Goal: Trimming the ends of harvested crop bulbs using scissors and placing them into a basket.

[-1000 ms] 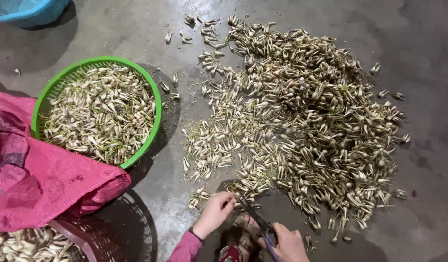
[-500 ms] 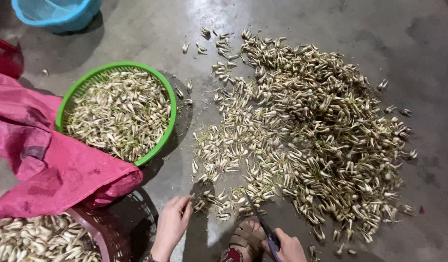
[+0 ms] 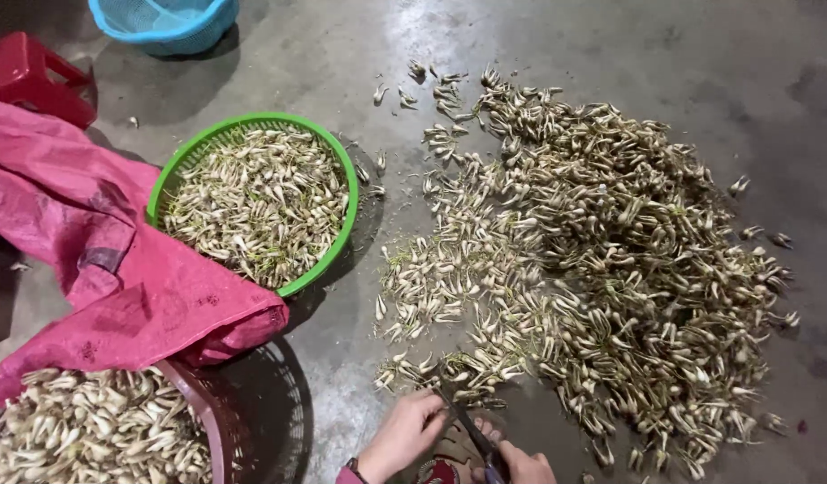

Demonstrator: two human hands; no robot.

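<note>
Two hands at near edge of floor: left hand (image 3: 409, 430) pinches a bulb off the pile (image 3: 601, 269), right hand (image 3: 521, 464) grips a knife (image 3: 467, 421) w/ blade angled toward it for trimming. Beyond, left: dark basket (image 3: 252, 421), pink sack (image 3: 99, 260), green basket (image 3: 337, 170) w/ bulbs, blue basket (image 3: 162, 27) at far edge.

One head view looks steeply down from above at the floor (image 3: 539, 54), fairly near, hands at the bottom edge.
</note>
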